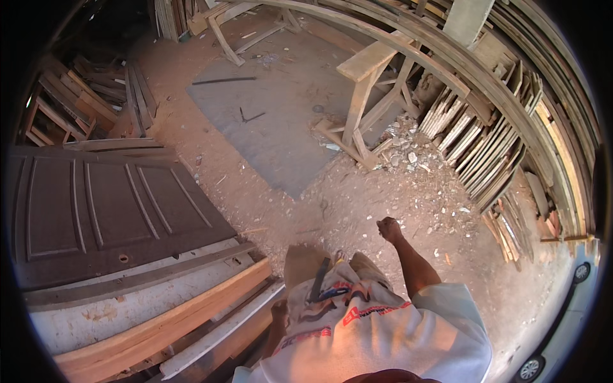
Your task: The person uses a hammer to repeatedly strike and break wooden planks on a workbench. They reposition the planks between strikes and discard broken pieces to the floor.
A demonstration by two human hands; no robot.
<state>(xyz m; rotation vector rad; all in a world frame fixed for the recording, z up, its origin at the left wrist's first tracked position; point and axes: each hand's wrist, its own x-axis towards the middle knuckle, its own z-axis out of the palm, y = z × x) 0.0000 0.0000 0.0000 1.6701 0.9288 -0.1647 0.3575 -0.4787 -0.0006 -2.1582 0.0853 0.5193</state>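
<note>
My right hand (387, 229) is held out ahead of my body above the debris-strewn ground. Its fingers are curled closed, and no object shows in them. Low at my left side, my left hand (279, 309) is dark and partly lost against my clothes; its fingers cannot be made out. A narrow dark object (318, 281) lies across the front of my light printed shirt (383, 325); whether the left hand touches it is unclear. Closest to that hand are long planks (191, 313) stacked at my left.
A dark panelled door (115, 204) lies on the left stack. Ahead, a wooden trestle (361, 108) stands beside a grey sheet (255, 127) on the ground. Rubble (408, 153) and stacked boards (485, 140) line the right. A car (562, 325) is at lower right.
</note>
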